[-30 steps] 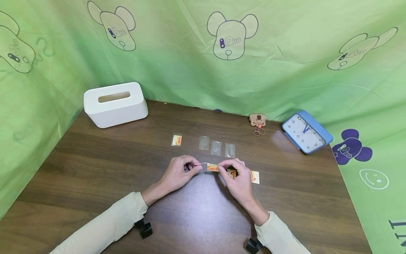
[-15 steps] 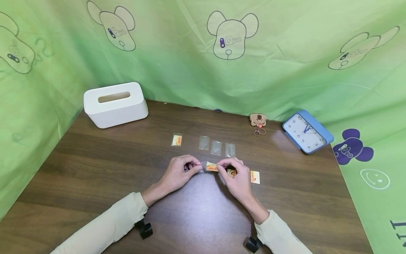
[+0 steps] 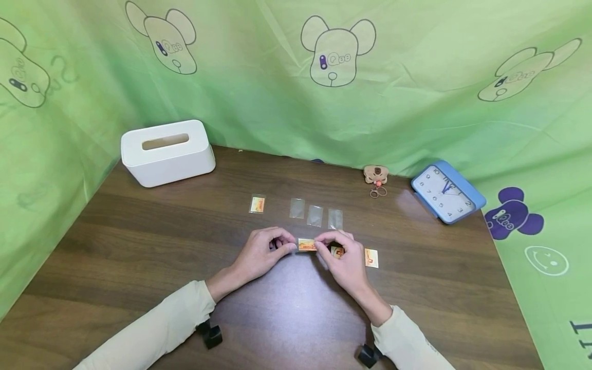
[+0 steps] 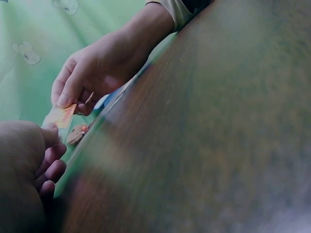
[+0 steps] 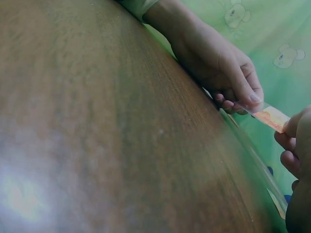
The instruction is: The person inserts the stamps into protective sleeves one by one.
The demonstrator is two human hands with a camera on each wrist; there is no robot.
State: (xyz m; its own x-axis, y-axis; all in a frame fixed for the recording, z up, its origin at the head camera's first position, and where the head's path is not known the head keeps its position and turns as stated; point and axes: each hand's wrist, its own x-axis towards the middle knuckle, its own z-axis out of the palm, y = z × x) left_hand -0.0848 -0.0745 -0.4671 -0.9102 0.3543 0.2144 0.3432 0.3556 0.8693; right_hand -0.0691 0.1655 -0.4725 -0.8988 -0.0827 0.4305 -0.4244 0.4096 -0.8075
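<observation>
Between the two hands is a small card (image 3: 307, 244) printed in orange and yellow. My right hand (image 3: 346, 259) pinches its right end between thumb and fingers. My left hand (image 3: 264, 251) pinches the edge of a clear plastic sleeve (image 5: 265, 105), seen best in the right wrist view. Card and sleeve overlap, though how deep the card lies inside is hard to tell. Partly behind the right hand lie another printed card (image 3: 337, 252) and a third card (image 3: 372, 258). Farther back, several clear sleeves (image 3: 315, 216) lie in a row, left of them a sleeved card (image 3: 257, 204).
A white tissue box (image 3: 168, 154) stands at the back left of the brown table (image 3: 139, 246). At the back right are a blue clock (image 3: 447, 192) and a brown bear-shaped trinket (image 3: 375, 174) with small scissor-like loops. Green printed cloth (image 3: 259, 103) hangs behind.
The card in my right hand has shifted slightly left, and the clear stretch between it and my left fingers has shrunk. Both hands otherwise stay almost where they were.
</observation>
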